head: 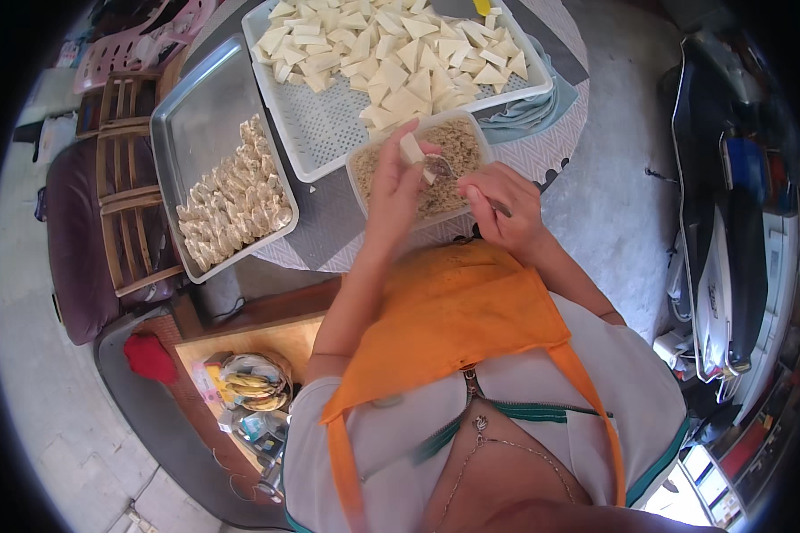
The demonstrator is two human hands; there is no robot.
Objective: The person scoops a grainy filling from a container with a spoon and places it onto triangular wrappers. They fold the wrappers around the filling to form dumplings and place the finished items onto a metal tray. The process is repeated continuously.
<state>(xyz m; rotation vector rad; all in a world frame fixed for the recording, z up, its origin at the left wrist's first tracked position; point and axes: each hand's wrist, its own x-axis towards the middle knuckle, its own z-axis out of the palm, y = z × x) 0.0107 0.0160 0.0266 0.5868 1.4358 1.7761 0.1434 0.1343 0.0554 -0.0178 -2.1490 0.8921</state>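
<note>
My left hand (397, 190) holds a pale triangular piece, likely tofu (411, 148), over a plastic tub (485, 143) of crumbly brown minced filling (463, 136). In my right hand (507, 200) is a metal spoon (440, 165); its bowl, carrying some filling, is close against the piece. Whether the two touch is hard to tell. Beyond the tub, a white perforated plastic tray (333, 123) bears a heap of similar pale pieces (400, 60). To the left, a metal tray (197, 113) carries rows of filled pieces (237, 206) at its near end.
A yellow-handled tool (482, 6) lies at the white tray's far edge. Folded blue cloth (533, 113) sits under that tray's right corner. Wooden slatted racks (130, 200) stand beside the metal tray. Bananas (257, 390) rest on a low wooden surface at lower left.
</note>
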